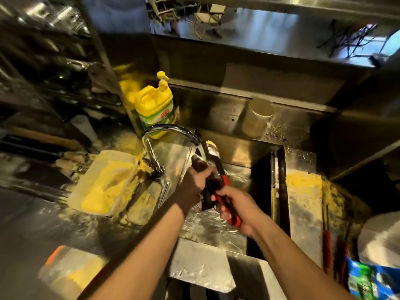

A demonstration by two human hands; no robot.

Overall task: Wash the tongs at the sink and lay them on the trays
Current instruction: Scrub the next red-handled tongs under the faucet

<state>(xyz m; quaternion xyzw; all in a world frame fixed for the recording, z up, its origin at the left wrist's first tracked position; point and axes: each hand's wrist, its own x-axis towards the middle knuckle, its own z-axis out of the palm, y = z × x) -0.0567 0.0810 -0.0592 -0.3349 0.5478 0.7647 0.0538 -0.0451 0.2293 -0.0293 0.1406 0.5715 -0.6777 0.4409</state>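
Right now the tongs [218,178] sit over the sink [216,226], clasped in both hands at once. Their long axis runs on a slant from the lower right, near the person, up and away to the left toward the faucet [171,135], so the metal tips lie at the far end under the spout and the red handles point back at the person. The right hand [236,211] is clenched around the red handle end, nearest the body. The left hand [197,180] is closed higher up on the shaft, nearer the tips, along with something dark that could be a scrubbing pad; blur hides what it is. The two hands lie just beside each other along the one axis.

Washing looks to be under way, and laying the tongs down is not yet done. Flat steel surfaces lie to the right of the sink, where another red-handled tool [327,245] rests; whether those are the trays cannot be told. If they are, the right hand is the nearer one and already has the handles, so it could likely carry the tongs across once the left hand lets go.

A yellow detergent jug [154,107] stands behind the faucet, and a pale container [104,182] of yellow stuff sits on the counter [26,230] to the left.
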